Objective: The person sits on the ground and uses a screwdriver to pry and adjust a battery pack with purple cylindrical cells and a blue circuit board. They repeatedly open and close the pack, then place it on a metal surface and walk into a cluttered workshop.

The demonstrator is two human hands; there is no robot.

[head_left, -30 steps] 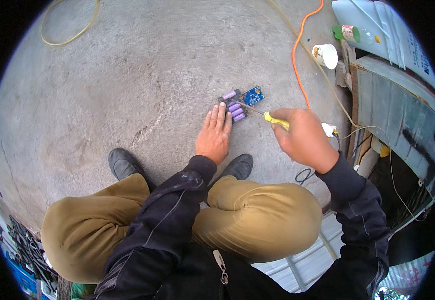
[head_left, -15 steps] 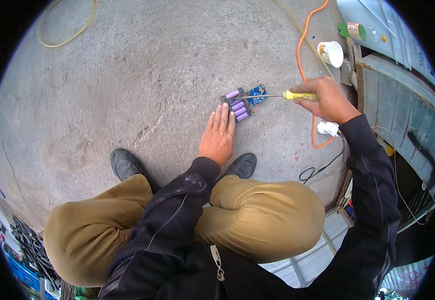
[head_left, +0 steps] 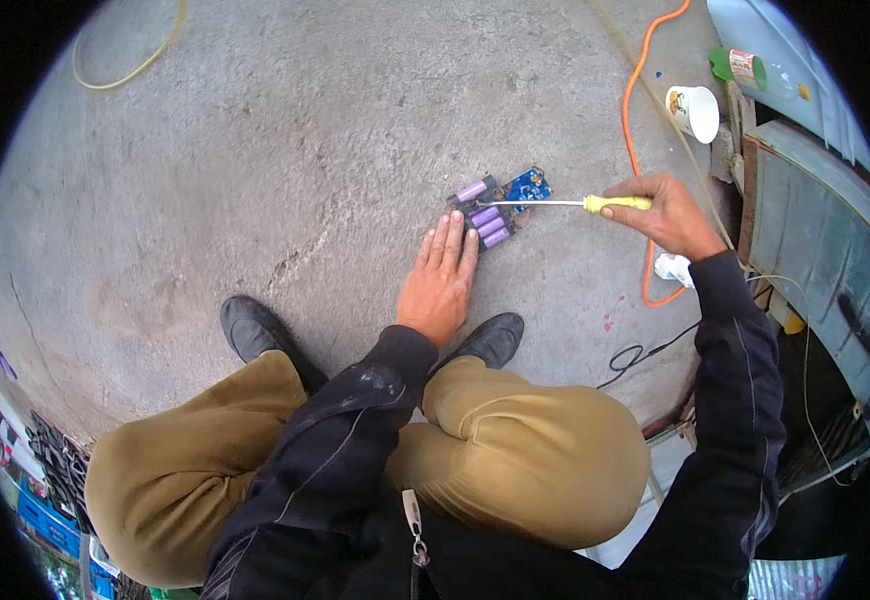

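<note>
Battery pack: laid on the grey concrete floor (head_left: 215,180); in the battery pack (head_left: 490,227), 4 purple cells can be made out, 1 set apart at the far left and 3 side by side nearer the body.
Left hand: the left hand (head_left: 439,290) is placed palm down at the pack's near left edge, fingers extended and rather close together, fingertips resting on it; nothing is gripped.
Right hand: the right hand (head_left: 667,212) is held to the right of the pack, closed around the yellow handle of a screwdriver (head_left: 597,203).
Screwdriver: its shaft is pointed leftward, its tip brought to the pack between the single cell and the 3; whether metal is touched cannot be told.
Circuit board: a blue circuit board (head_left: 528,184) is seen just right of the pack, its near edge crossed by the shaft.
Cables: an orange cable (head_left: 627,110) is run well to the right of the pack; a black cable (head_left: 655,349) is looped nearer the body.
Far right of the pack: a white cup (head_left: 697,114) is tipped over, with a green bottle (head_left: 741,68) beyond it.
Near side of the pack: 2 dark shoes (head_left: 252,325) are planted.
</note>
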